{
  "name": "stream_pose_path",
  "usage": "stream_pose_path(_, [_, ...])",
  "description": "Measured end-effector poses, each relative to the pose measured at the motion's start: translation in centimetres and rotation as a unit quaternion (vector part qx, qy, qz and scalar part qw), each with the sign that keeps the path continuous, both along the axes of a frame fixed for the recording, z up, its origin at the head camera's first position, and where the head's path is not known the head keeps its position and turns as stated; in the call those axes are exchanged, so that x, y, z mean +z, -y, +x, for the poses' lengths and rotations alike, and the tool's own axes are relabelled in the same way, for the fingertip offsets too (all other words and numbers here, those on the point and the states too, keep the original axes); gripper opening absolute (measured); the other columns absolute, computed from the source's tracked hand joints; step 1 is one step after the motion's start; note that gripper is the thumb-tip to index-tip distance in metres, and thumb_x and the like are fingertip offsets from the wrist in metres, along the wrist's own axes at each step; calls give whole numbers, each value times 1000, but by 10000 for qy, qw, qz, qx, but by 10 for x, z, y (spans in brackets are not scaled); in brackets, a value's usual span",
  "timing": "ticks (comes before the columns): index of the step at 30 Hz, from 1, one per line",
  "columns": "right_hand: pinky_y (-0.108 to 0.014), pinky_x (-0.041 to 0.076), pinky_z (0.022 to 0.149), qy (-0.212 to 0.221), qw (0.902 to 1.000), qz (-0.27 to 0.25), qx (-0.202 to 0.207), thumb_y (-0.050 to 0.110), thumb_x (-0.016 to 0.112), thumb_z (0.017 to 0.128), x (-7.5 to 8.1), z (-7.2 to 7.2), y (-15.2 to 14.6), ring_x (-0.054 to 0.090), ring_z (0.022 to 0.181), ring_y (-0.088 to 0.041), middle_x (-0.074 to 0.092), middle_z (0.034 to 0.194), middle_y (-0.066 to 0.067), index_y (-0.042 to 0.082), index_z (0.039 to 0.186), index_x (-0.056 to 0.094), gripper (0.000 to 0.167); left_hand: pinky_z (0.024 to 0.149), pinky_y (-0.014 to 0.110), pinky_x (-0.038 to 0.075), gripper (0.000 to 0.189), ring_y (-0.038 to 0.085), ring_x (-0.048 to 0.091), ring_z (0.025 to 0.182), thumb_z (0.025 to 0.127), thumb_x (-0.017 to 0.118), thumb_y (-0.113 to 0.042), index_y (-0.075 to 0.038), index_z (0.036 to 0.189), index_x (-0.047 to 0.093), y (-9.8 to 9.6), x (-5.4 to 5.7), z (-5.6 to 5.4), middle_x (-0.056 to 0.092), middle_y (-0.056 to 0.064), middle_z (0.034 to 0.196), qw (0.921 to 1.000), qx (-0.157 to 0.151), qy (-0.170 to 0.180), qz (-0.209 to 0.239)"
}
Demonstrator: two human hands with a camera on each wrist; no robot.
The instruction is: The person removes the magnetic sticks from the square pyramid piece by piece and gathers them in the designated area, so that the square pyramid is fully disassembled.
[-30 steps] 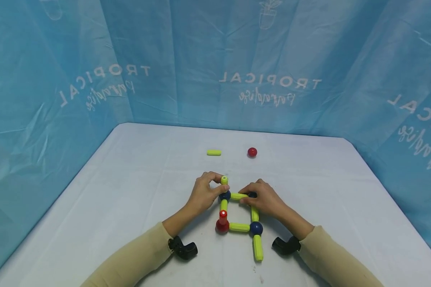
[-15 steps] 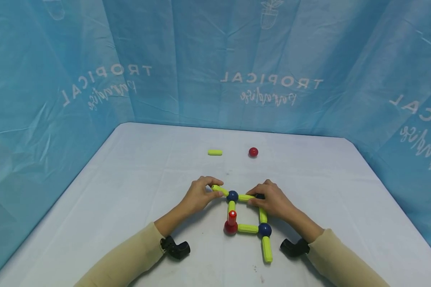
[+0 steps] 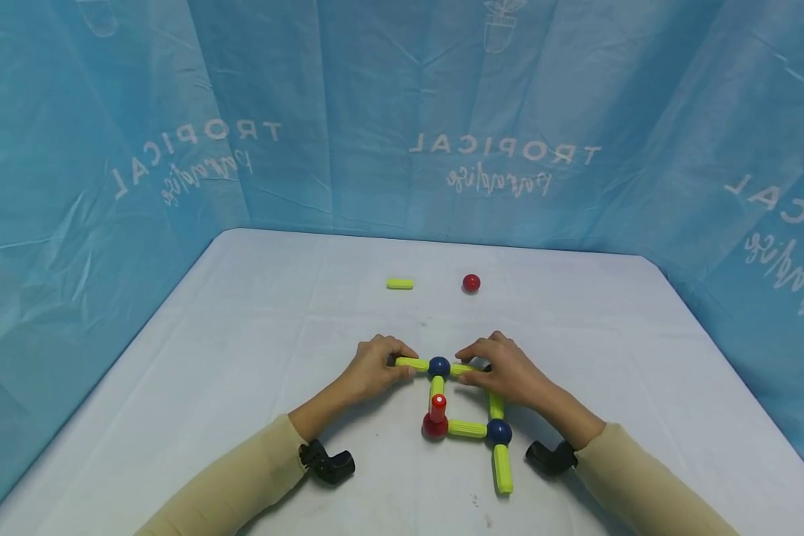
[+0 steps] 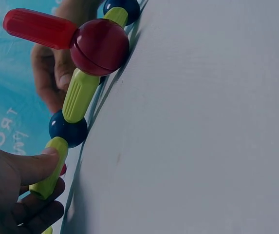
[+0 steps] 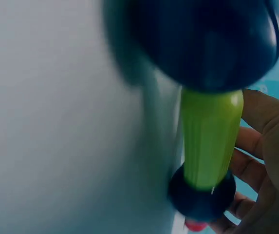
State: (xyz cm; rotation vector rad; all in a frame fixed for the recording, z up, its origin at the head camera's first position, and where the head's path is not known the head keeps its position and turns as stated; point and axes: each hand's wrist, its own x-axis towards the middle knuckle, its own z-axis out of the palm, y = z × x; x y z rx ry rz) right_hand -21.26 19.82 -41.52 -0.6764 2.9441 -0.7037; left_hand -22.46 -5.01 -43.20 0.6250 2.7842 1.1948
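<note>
A square of ribbed yellow-green building rods and balls lies on the table. Its near left corner is a red ball (image 3: 435, 426) carrying an upright red rod (image 3: 438, 407). Between thumb and fingers, my left hand (image 3: 375, 368) pinches a yellow-green rod (image 4: 50, 168) that points left from the far left blue ball (image 3: 439, 367). My right hand (image 3: 505, 372) pinches the square's far rod (image 3: 460, 368); it mostly hides the far right blue ball in the head view. From the near right blue ball (image 3: 499, 432), another rod (image 3: 502, 469) sticks out toward me.
Farther back on the white table (image 3: 295, 298) lie a loose yellow-green rod (image 3: 400, 284) and a loose red ball (image 3: 471, 283). A blue printed curtain (image 3: 375, 112) surrounds the table's back and sides. Each wrist wears a black camera mount.
The rod in my left hand has swung from upright down to level, pointing left, as that hand lowered. The whole square has slid slightly right, my right hand moving with it.
</note>
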Motion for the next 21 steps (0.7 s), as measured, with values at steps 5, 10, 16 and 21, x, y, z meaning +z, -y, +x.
stream_pose_path(5, [-27, 37, 74, 42, 9998, 62, 156, 39, 73, 80, 1, -7, 13, 46, 93, -14, 70, 106, 5, 20, 116, 68, 42, 93, 47, 32, 20, 13, 51, 90, 79, 75, -21, -18, 98, 72, -3, -1, -1, 69, -2, 100, 9997, -143, -157, -123])
stream_pose_path(10, [-26, 35, 71, 83, 9996, 77, 240, 38, 71, 82, -1, -10, 22, 46, 88, -13, 71, 106, 7, 22, 116, 68, 39, 91, 47, 32, 21, 13, 51, 90, 78, 76, -23, -17, 99, 73, -2, 0, 0, 69, -2, 99, 9995, -126, -185, -208])
stream_pose_path(16, [-25, 36, 70, 143, 9998, -5, 167, 35, 71, 82, 0, -8, 25, 47, 87, -12, 71, 105, 8, 22, 115, 69, 36, 88, 43, 34, 18, 11, 50, 85, 77, 76, -24, -19, 94, 74, -1, 1, 0, 69, -3, 95, 9990, -68, -324, -306])
stream_pose_path(21, [-24, 37, 71, 183, 9996, 73, 198, 36, 69, 83, 0, -8, 25, 47, 88, -13, 70, 104, 8, 22, 116, 68, 35, 87, 43, 34, 18, 11, 49, 83, 78, 76, -26, -20, 95, 74, 1, 0, -1, 69, -4, 93, 9987, -79, -344, -377])
